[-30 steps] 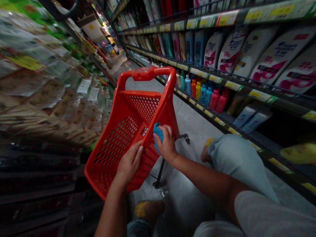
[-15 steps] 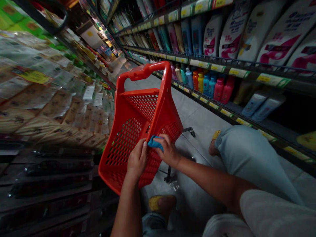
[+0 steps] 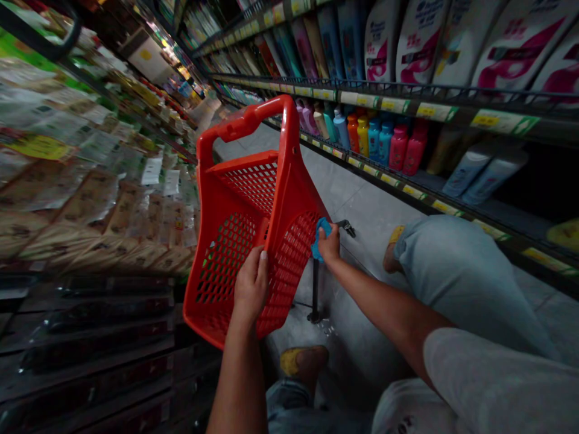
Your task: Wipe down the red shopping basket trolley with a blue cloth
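A red plastic shopping cart basket (image 3: 283, 175) with perforated sides stands tilted in the middle of the view, on dark wheeled legs. My left hand (image 3: 251, 283) is closed on the rim of its near side. My right hand (image 3: 329, 242) grips a blue cloth (image 3: 321, 239) against the outer right side of the basket, close to the lower corner. Part of the cloth is hidden behind my fingers.
Shelves of shampoo bottles (image 3: 418, 42) run along the right, with a price-tag rail (image 3: 414, 191) near the floor. Packaged goods (image 3: 94, 187) line the left. My bent knee and yellow shoes (image 3: 292, 360) are below, on grey floor tiles (image 3: 362, 193).
My right hand has moved right with the blue cloth, from the near rim beside my left hand to the basket's outer side. My left hand stays on the rim.
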The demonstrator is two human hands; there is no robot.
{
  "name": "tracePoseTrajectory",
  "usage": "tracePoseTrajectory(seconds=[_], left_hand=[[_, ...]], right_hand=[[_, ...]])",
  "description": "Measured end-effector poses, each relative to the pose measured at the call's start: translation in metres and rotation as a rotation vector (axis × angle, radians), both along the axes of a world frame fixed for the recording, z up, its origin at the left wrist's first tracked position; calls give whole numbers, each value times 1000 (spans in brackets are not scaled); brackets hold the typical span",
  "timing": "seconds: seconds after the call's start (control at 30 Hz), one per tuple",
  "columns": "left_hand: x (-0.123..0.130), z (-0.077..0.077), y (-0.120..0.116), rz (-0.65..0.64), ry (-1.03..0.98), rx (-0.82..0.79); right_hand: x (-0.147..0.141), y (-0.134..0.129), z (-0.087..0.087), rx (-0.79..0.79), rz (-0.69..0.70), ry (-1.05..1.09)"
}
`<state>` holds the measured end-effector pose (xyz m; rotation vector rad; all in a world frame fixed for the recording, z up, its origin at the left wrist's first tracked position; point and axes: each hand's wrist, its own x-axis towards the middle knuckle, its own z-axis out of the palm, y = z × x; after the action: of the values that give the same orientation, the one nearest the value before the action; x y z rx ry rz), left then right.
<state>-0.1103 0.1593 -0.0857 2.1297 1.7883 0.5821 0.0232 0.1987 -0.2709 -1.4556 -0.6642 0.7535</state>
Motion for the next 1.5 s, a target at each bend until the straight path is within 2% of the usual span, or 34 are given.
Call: tracePoseTrajectory(seconds=[0.1,0.2,0.27,0.4,0.47,0.5,0.57,0.67,0.73,0.8,0.9,0.97,1.03,1.1,1.17,1.23,1.3,1.4,1.47,1.5], left_hand=[[3,0,3,29,11,-3],[6,1,5,43,38,3],[2,2,1,18,35,0],[-30,4,-32,-44,49,-64],[-50,4,-52,-10,151,-80],[-58,3,-60,17,175,-77],[-68,0,-71,56,207,-78],[-69,-5,-76,88,216,-87],[-66,-7,-77,105,220,-95],[-63,-8,-76,122,227,-98],[-59,-9,-75,132,230,-95],[-56,-10,-72,133,226,-86],[-52,-10,-70,137,223,-76],[-49,-12,-68,144,223,-66],[-47,-13,-67,156,231,-56],[-47,-14,-65,168,242,-47],[-45,-14,-63,178,255,-37],[-37,-14,-58,191,276,-15],[-27,-15,-57,200,290,1],[-21,-17,-57,200,295,7]], right_hand=[[-9,-8,-2,-9,1,8],[-37,-39,3,138,184,-7],[-42,-46,8,149,220,11],[-16,-11,20,-46,34,82],[-13,-7,33,-14,34,78],[-18,-15,40,37,66,61],[-37,-49,53,193,192,-7],[-62,-103,63,425,496,-162],[-61,-109,65,513,569,-230],[-51,-91,66,486,470,-214],[-43,-68,68,324,220,-137],[-51,-79,65,349,250,-163],[-63,-103,54,463,449,-241],[-68,-118,36,485,592,-291],[-62,-111,20,357,543,-235],[-54,-91,8,109,355,-128],[-53,-81,3,19,278,-91],[-68,-105,1,71,329,-58],[-78,-130,-4,142,450,-51],[-79,-137,-7,145,467,-38]])
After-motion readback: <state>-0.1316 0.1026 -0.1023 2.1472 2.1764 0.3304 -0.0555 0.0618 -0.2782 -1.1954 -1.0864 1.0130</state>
